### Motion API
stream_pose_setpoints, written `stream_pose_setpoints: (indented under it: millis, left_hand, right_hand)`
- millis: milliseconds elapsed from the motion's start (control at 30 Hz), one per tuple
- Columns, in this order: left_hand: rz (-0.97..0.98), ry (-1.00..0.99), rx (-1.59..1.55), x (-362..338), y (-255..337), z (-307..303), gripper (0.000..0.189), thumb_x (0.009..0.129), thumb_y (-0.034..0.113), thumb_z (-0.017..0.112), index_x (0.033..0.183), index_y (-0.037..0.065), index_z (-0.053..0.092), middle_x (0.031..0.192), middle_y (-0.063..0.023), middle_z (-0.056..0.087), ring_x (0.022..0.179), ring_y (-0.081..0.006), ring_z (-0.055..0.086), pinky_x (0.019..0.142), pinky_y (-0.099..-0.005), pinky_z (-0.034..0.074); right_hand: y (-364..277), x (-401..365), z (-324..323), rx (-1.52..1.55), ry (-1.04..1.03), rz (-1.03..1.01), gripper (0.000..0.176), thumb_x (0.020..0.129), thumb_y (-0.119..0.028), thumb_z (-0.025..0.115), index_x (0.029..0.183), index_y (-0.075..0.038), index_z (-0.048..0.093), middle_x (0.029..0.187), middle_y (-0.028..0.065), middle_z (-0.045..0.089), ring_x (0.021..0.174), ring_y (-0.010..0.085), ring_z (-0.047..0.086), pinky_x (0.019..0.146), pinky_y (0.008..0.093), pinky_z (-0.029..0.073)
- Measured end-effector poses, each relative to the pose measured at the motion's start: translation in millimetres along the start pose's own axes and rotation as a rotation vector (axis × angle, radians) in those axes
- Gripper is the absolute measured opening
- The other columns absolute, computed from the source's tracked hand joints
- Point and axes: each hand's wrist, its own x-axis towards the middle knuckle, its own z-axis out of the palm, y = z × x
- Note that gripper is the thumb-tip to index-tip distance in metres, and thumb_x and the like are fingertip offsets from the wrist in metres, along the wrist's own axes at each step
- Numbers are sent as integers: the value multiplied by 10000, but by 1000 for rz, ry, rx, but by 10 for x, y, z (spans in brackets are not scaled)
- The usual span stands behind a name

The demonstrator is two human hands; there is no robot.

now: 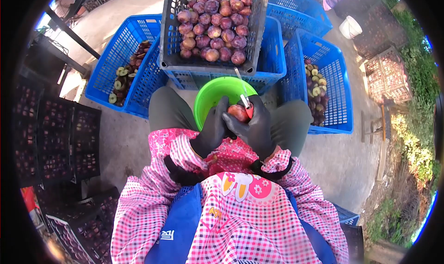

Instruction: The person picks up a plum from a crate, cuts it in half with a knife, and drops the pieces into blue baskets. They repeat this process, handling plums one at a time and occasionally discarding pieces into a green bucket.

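Both my hands wear dark gloves and meet over a bright green bowl [202, 97] between my knees. My left hand [213, 125] is closed around the left side of a reddish plum [237, 112]. Pressed against the plum's right side is my right hand [255, 127], closed on a small knife [248, 107] with a red and white handle. Its thin blade points up and away, over the bowl. My fingers hide the lower part of the plum. Just beyond the bowl, a black crate [167, 42] of whole purple-red plums rests on a blue crate [185, 78].
To the left stands a blue crate [105, 74] with cut and whole plums; a similar blue crate [340, 88] is on the right. More blue crates [296, 14] lie behind. Dark stacked crates [58, 130] line the left side. A white bucket [350, 28] sits at upper right.
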Motion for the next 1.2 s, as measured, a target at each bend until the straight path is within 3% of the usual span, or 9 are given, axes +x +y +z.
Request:
stream_pose_setpoints:
  millis: [233,300,367,433,500,600,867,1033,1200]
  left_hand:
    - [-125,-602,540,9,93,-439,435,903,261,659,1224,-3,530,1003,-90,634,808,-176,647,624,-272,531]
    - [-136,-550,501,-65,-3,-337,461,881,275,679,1223,3,531,995,-83,623,785,-172,641,634,-283,532]
    - [-162,-475,454,-118,-10,-196,514,838,303,719,1221,14,534,978,-69,600,737,-164,628,652,-305,535]
    - [-124,-441,453,49,148,-207,541,817,317,739,1220,20,535,970,-62,589,714,-160,622,662,-316,536]
    - [-392,-507,-347,144,188,-294,549,960,559,501,1218,78,555,852,-56,604,660,-157,588,669,-325,531]
    - [-229,-21,-189,76,210,-42,588,1007,605,331,1265,118,535,992,-62,632,759,-166,583,690,-348,509]
    - [-141,-177,-544,20,100,119,597,986,602,401,1292,102,517,1210,-95,617,1092,-243,612,1029,-427,451]
    - [-322,-168,-375,112,-187,-342,481,981,582,455,917,126,592,673,-20,598,562,-156,587,489,-290,468]
    - [-199,29,279,-52,304,-131,558,992,588,420,1082,79,629,795,-94,680,529,-131,566,484,-281,452]
  right_hand:
    - [-174,78,-216,-309,-241,-217,445,686,-275,856,953,-54,576,867,164,637,727,324,655,653,396,523]
    - [-229,110,-229,-319,-530,-685,457,686,-305,850,973,-63,591,918,166,632,745,317,657,668,356,525]
    - [-19,76,-207,-352,-590,-666,410,777,-338,803,1010,-66,602,983,140,646,755,243,663,663,307,519]
    - [146,152,-139,425,-89,45,344,882,-339,691,1035,-39,616,834,47,664,610,134,601,524,277,466]
    - [85,253,-384,579,30,330,325,948,-309,614,1101,-22,616,875,37,678,586,54,545,505,205,410]
    - [11,253,-403,755,-35,371,341,989,-287,533,1145,6,613,868,55,672,547,41,515,488,179,372]
    - [155,241,-280,228,-272,183,379,880,-252,716,1163,-15,632,1012,75,681,926,169,651,815,325,515]
    - [431,250,-162,-179,-442,169,497,811,-280,792,1182,-4,610,1069,94,671,990,185,643,869,344,499]
    - [233,360,-327,-95,-402,194,497,825,-286,783,1167,17,588,957,98,684,865,210,655,817,353,505]
